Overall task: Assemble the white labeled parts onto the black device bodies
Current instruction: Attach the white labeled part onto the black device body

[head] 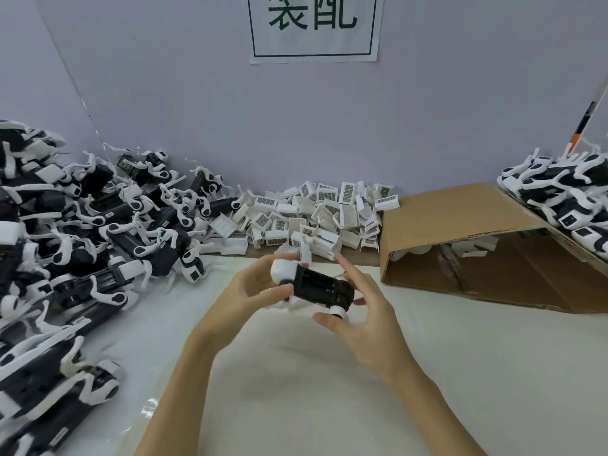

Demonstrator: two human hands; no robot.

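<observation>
While L hand (253, 287) & R hand (358, 319) grip 1 black body (320, 287), white parts pile (312, 215) maybe 50+

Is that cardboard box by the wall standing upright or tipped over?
Tipped over. The cardboard box lies on its side, its open mouth facing the person, with a few white parts visible inside.

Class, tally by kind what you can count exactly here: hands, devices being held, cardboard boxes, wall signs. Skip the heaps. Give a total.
Hands: 2, left and right
Held black device: 1
Cardboard box: 1
Wall sign: 1
Total: 5
</observation>
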